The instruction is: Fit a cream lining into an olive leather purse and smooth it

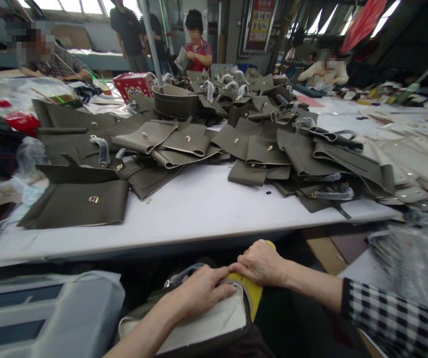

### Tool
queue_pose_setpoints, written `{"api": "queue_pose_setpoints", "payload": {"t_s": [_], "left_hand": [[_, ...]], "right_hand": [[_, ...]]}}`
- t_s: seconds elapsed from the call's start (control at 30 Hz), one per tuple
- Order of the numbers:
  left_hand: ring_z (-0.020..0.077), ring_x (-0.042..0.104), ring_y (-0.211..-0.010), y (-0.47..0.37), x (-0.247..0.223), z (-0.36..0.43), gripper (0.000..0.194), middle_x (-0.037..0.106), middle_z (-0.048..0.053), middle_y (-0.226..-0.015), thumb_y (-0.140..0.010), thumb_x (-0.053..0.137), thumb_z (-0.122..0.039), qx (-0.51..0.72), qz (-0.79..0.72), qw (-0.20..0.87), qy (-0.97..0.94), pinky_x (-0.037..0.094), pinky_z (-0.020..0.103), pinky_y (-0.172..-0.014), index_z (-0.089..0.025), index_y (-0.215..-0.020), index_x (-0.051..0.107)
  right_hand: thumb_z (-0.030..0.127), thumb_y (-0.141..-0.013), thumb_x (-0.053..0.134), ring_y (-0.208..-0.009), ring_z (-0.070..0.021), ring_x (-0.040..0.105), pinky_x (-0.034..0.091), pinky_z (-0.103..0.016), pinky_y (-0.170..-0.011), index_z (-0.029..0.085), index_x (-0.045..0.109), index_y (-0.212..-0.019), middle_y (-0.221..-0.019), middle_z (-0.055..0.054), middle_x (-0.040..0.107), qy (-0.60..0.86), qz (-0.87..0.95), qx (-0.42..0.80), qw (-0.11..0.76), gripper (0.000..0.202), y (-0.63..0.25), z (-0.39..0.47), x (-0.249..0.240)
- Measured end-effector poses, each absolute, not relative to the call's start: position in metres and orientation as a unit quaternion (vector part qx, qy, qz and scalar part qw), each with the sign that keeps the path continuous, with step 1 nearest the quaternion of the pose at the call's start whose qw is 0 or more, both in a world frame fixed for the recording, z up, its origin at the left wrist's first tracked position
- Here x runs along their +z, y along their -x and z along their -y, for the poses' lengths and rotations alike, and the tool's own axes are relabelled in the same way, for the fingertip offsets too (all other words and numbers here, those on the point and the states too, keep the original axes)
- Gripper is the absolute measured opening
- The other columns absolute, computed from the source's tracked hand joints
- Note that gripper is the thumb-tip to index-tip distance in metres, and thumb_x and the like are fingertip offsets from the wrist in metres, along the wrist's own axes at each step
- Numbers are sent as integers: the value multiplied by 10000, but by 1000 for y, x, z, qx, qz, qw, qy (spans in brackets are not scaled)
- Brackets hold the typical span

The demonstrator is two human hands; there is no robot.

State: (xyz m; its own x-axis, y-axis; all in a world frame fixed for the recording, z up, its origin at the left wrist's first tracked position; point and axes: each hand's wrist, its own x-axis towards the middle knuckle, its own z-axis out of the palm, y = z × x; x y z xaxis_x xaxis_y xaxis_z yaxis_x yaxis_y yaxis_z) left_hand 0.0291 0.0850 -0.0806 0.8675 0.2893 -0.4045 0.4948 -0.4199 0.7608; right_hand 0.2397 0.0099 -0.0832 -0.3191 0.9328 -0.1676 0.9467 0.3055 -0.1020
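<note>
Below the table's front edge lies a dark olive leather bag piece with a pale inner panel. My left hand rests on it, fingers pressed down near its right end. A yellow piece with a curved edge stands against that end. My right hand is closed around the top of the yellow piece, its fingertips meeting those of my left hand. The lower part of the bag piece is partly hidden by my left forearm.
Many olive bag pieces with metal clasps cover the white table. Pale pieces and clear plastic are at the right, a grey-blue plastic crate at lower left. Several people work or stand beyond the table.
</note>
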Motion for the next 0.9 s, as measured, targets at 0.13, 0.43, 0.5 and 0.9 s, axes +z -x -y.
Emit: {"api": "queue_pose_setpoints", "payload": {"t_s": [0.13,0.43,0.5,0.9], "left_hand": [[229,647,-864,-29,-80,-86,356,717,4,-958,-919,495,-491,-107,-232,486,-836,429,304,-762,-339,-1217,616],[217,635,-793,-30,-75,-85,362,702,5,-874,-928,481,-481,-105,-235,472,-843,408,293,-697,-335,-1233,608],[224,639,-816,-30,-76,-84,371,710,15,-906,-933,475,-476,-104,-234,463,-849,407,296,-701,-335,-1253,599],[214,643,-781,-31,-87,-75,325,704,33,-863,-975,401,-484,-93,-209,386,-894,377,288,-671,-268,-1035,636]], "right_hand": [[507,-1017,313,-620,-199,695,176,-302,-525,198,670,-677,-666,-52,734,-593,-799,-92,48,582,-238,-9,-81],[500,-1027,274,-645,-212,711,253,-294,-513,203,690,-699,-704,-55,748,-627,-772,-88,54,608,-231,0,-80],[501,-1030,253,-652,-224,716,288,-291,-522,207,698,-720,-707,-61,749,-631,-768,-88,62,617,-229,2,-81],[355,-1033,307,-703,-265,729,425,-309,-569,236,717,-963,-795,-55,765,-630,-761,-122,92,433,-219,14,-76]]}}
